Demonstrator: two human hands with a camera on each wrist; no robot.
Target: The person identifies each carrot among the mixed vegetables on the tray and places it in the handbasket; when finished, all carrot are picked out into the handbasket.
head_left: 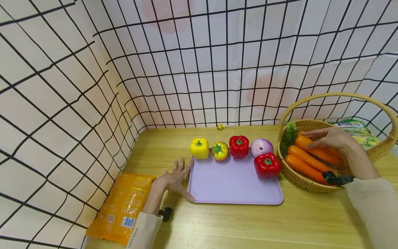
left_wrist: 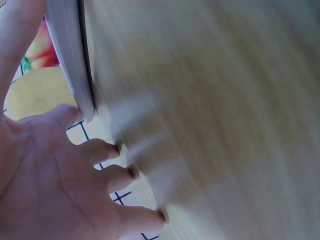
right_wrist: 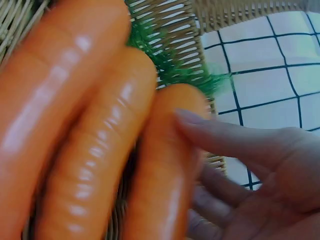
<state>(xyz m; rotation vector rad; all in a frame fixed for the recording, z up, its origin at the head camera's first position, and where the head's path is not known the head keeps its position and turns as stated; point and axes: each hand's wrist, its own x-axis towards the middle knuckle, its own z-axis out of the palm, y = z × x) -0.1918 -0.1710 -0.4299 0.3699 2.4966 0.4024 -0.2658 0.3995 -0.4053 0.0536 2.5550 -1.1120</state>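
Note:
My left hand (head_left: 177,180) spreads its fingers at the left edge of a pale purple tray (head_left: 230,186), its thumb at the near corner and a finger along the rim. At right, my right hand (head_left: 334,138) reaches into a wicker basket (head_left: 292,180) of orange carrots. Its thumb lies on the farthest carrot (right_wrist: 167,165), and the other fingers are at that carrot's side, partly hidden. Two more carrots (right_wrist: 100,155) lie beside it. A yellow bell pepper (head_left: 199,149), a red-and-yellow round vegetable (head_left: 220,151), two red bell peppers (head_left: 238,147) and a purple onion (head_left: 262,147) line the tray's far side.
An orange plastic packet (head_left: 124,204) lies left of my left forearm. A wrapped lollipop (head_left: 220,127) is by the grid-patterned back wall. Behind the basket is a green printed packet (head_left: 357,131). The basket's tall handle (head_left: 339,94) arches above my right hand.

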